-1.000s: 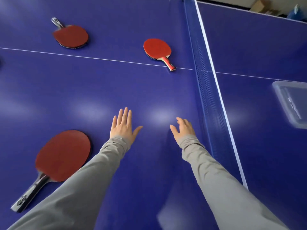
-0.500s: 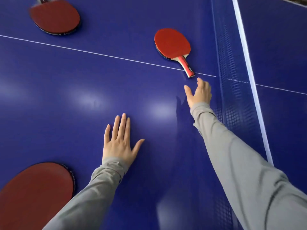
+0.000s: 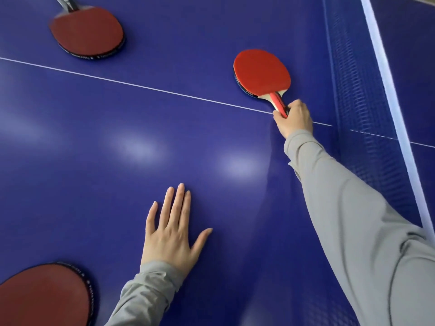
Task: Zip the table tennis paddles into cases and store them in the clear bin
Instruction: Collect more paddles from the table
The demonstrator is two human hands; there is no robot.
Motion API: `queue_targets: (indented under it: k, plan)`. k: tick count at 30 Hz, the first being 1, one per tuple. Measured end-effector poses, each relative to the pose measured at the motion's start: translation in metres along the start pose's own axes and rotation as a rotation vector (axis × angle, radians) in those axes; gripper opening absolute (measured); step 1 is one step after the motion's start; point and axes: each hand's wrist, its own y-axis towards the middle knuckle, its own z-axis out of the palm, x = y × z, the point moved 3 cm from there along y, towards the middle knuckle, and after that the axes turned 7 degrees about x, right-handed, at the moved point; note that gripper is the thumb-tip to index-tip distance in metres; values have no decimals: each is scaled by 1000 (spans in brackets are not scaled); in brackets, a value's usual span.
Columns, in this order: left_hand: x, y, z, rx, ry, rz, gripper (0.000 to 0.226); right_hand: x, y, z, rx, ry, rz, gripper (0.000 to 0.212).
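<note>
Red-rubbered paddle [image 3: 261,72] lies flat on the desk [image 3: 164,142]; right hand [image 3: 294,118] has its grip clamped on the handle to lift it, while left hand [image 3: 171,234], fingers spread, braces the reach.

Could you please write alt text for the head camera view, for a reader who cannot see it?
The right hand grips the handle of a red paddle lying near the net on a blue table. The left hand rests flat on the table, and two more red paddles lie far left and near left.
</note>
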Motion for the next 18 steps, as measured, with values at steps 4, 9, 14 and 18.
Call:
queue_targets:
  k: [4, 9, 14, 18]
  plan:
    - [0, 0, 0, -7, -1, -3, 81, 4, -16, 1, -44, 148, -19, 36]
    - [0, 0, 0, -5, -7, -11, 80, 6, -79, 0, -149, 358, 13, 30]
    - [0, -1, 0, -4, -35, 4, 81, 5, -173, -8, -200, 498, 90, 29]
    - [3, -2, -3, 39, -81, 42, 76, -2, -260, -16, -203, 490, 161, 30]
